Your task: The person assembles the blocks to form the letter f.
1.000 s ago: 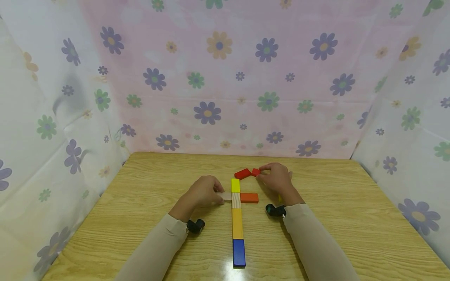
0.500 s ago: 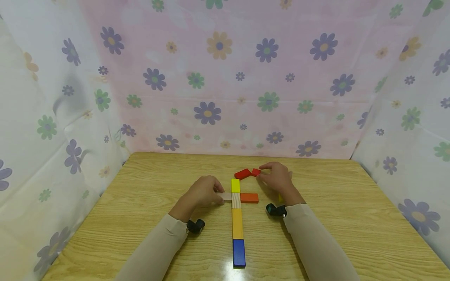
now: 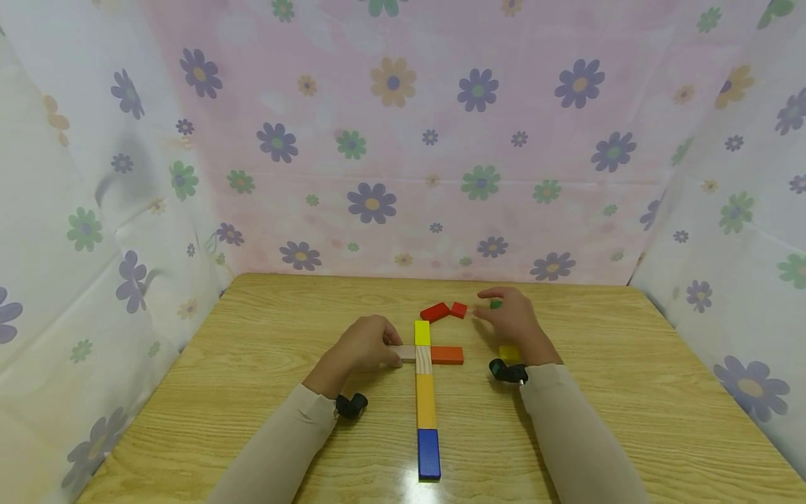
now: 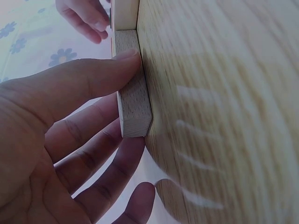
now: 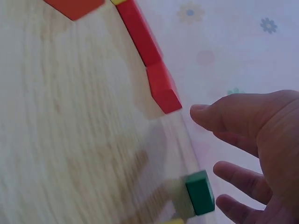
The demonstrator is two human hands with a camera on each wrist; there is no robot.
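Note:
My left hand (image 3: 364, 344) pinches a plain wooden block (image 4: 133, 100), thumb on its near side and fingers behind it. This block forms the left arm of a cross of blocks; an orange block (image 3: 447, 355) forms the right arm. Up the middle run a blue block (image 3: 429, 453), an amber block (image 3: 426, 401), a striped wooden block (image 3: 424, 359) and a yellow block (image 3: 422, 332). Beyond the yellow one, a long red block (image 3: 435, 312) slants to a small red block (image 3: 459, 310). My right hand (image 3: 513, 318) hovers just right of that, fingers loose, holding nothing.
Partly behind the right hand lies a green block (image 5: 201, 192). A second yellow block (image 3: 509, 353) lies by the right wrist. The wooden table (image 3: 302, 301) ends at a flowered cloth (image 3: 403, 140) that rises behind it and along both sides.
My right hand has drawn away from the small red block, to the right, uncovering the green block and more of the second yellow block. The left hand stays where it was.

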